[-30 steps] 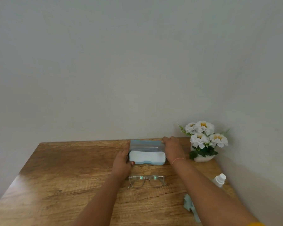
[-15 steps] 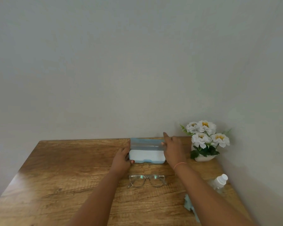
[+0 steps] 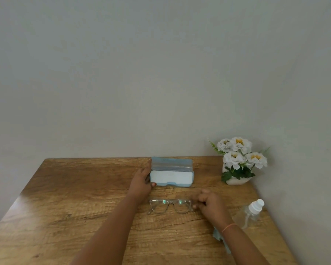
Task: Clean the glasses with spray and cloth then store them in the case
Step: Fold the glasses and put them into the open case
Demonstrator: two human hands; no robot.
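Note:
A light blue glasses case (image 3: 171,175) stands open near the table's far edge, lid up and pale lining showing. My left hand (image 3: 141,181) grips its left end, thumb on the front rim. Clear-framed glasses (image 3: 169,206) lie flat on the wood in front of the case. My right hand (image 3: 210,206) is at their right end, slightly blurred, with curled fingers and thumb pinching the frame's corner. A clear spray bottle (image 3: 250,213) with a white cap lies to the right. A light blue cloth (image 3: 217,235) peeks out from under my right forearm.
A white pot of white flowers (image 3: 237,161) stands in the back right corner against the wall. The wooden table (image 3: 75,197) meets walls at the back and on the right; its left edge runs diagonally.
My right hand left the case's right end and came toward me to the right end of the glasses. The left hand stays on the case, which stays open.

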